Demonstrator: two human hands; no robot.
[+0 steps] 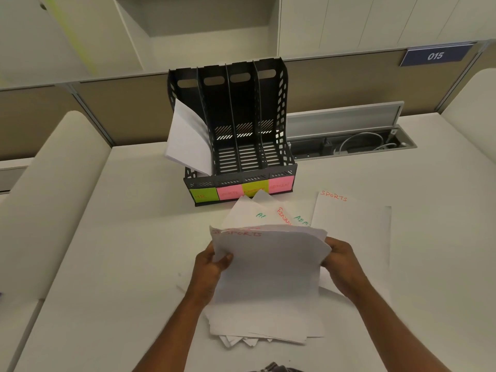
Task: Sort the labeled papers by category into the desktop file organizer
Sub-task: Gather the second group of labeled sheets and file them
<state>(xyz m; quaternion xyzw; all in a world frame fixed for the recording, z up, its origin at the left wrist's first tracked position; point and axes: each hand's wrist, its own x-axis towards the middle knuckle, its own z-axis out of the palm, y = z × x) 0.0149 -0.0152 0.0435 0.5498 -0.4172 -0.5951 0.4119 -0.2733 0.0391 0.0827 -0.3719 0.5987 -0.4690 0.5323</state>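
Forearms: both reach forward from the bottom edge and converge on 1 bundle of sheets, wrists bent slightly inward.
Left hand (212,264): grip closed on the left edge of the held stack (268,269), thumb pressed on the front face, the other fingers hidden behind the paper.
Right hand (339,260): grip closed on the stack's right edge, fingers curled round the edge, knuckles facing up.
Held stack: several white sheets lifted off the bench (107,264) and tilted toward the camera; red "SPORTS" lettering shows along the top edge; lower corners fan out unevenly.
Loose sheets (271,210): lying on the bench just behind the held stack, overlapping, with partial labels in green and red; full words not readable except a start of "ADM" and "FINAN".
Single sheet (354,224): flat on the bench to the right, labelled "SPORTS" in red at its top.
File organizer (241,130): black, 4 upright compartments, standing farther back on the bench against the partition.
Sticky notes (241,190): 4 on the organizer's front lip, green, pink, green, pink from left to right; writing too faint to read surely.
Filed papers (188,138): white sheets in the leftmost compartment, bowing out over its left side.
Other 3 compartments: no paper visible.
Cable tray (351,143): open recess in the bench right of the organizer, cables inside.
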